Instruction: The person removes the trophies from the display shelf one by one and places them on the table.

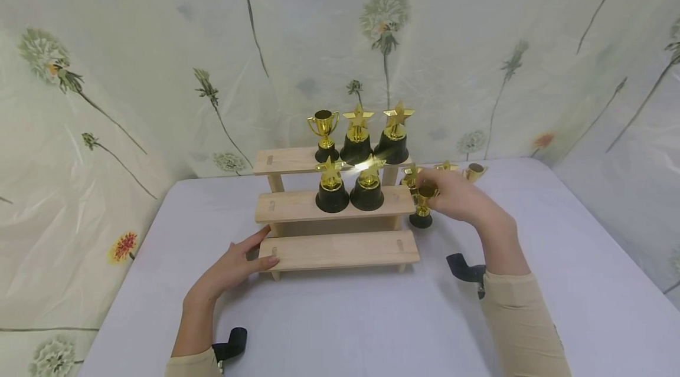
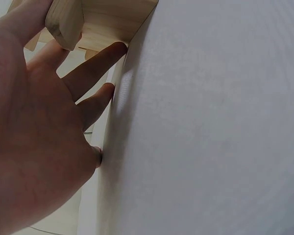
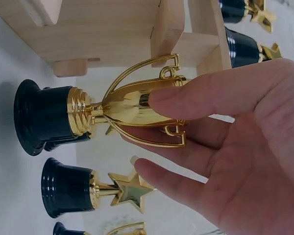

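My right hand (image 1: pixel 454 194) pinches a small gold trophy cup (image 3: pixel 137 105) with a black base, thumb on the bowl and fingers behind it. The cup is upright beside the right end of a three-step wooden display stand (image 1: pixel 340 250). At the stand's left end, my left hand (image 1: pixel 234 268) grips the lowest step, thumb on top; in the left wrist view the other fingers spread near the cloth. On the top step stand a trophy cup (image 1: pixel 324 126) and two star trophies (image 1: pixel 393 135). Two more star trophies (image 1: pixel 332 188) occupy the middle step.
Behind my right hand, more trophies stand on the white tablecloth (image 1: pixel 345 330), including a star trophy (image 3: pixel 71 191) and another cup (image 1: pixel 474 171). A flower-printed sheet (image 1: pixel 319 23) hangs behind the table. Each wrist carries a black camera mount (image 1: pixel 464 268).
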### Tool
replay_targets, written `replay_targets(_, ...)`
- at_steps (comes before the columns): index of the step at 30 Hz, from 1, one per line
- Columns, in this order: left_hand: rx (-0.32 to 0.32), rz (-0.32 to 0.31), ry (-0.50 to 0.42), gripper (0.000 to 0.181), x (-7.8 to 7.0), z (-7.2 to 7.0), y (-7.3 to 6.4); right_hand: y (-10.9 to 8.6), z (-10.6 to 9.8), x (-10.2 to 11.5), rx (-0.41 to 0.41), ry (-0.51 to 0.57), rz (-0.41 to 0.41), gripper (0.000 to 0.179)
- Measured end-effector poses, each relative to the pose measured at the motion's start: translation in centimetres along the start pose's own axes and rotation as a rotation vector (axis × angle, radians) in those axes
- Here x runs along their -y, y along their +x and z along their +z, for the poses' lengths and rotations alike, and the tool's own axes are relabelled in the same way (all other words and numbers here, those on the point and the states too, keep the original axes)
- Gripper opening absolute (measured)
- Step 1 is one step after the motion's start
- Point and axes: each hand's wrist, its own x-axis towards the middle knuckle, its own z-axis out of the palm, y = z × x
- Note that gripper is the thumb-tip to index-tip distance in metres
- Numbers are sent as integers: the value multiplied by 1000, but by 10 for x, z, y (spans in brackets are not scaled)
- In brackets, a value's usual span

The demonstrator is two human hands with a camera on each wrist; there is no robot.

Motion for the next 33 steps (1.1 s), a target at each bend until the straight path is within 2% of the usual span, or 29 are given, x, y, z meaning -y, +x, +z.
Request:
replay_targets(12, 3, -3, -11, 88, -1, -1, -2, 4, 7, -1, 34, -49, -7, 32)
replay_targets(19, 1, 5, -2, 88, -3, -2, -2, 5, 10, -3, 55, -30, 0, 32)
replay_targets(33, 2, -1, 6, 89, 0, -1, 0, 7, 12, -7, 46, -25, 3, 32)
